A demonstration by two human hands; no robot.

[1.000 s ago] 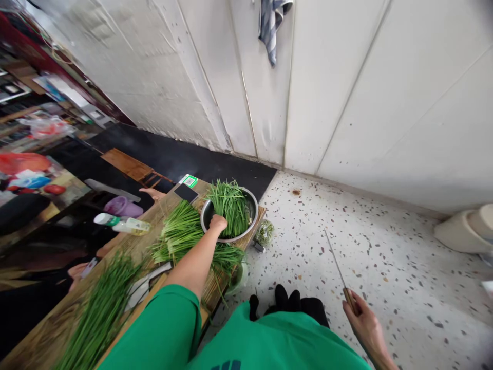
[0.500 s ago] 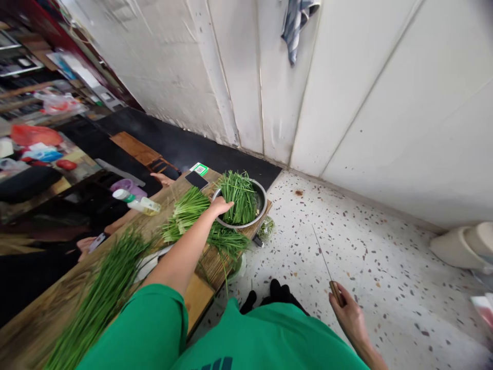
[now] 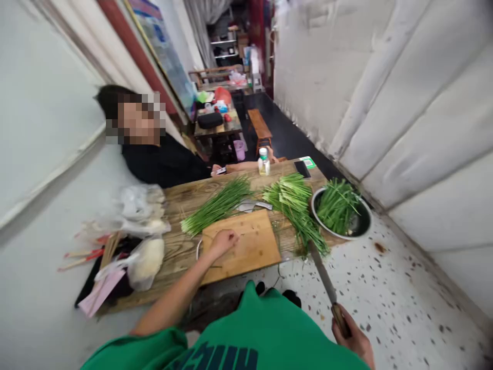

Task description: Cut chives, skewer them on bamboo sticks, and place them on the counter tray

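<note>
Head view: the knife slants over the floor off the near right part of the table, its tip pointing far and a little left. The right hand is closed firmly around the wooden handle, at the near end of the knife; this grip probably serves to keep the fingers off the blade and the point away from the body. The tip overlaps the near ends of the middle bunch of greens; whether they touch, I cannot tell.

Left of the knife lies the cutting board, set at the near edge of the table, presumably to be within easy reach. Over its left part is the left hand, fingers curled loosely; nothing shows in it, though a small scrap could be hidden, and contact with the board is unclear. Just beyond that hand lies the left bunch of greens, its stalks roughly parallel, likely to keep them tidy.

At the right end, the metal bowl contains more greens, its wall seemingly keeping them gathered. Farther off, a bottle and a phone stand and lie respectively near the far edge.
</note>
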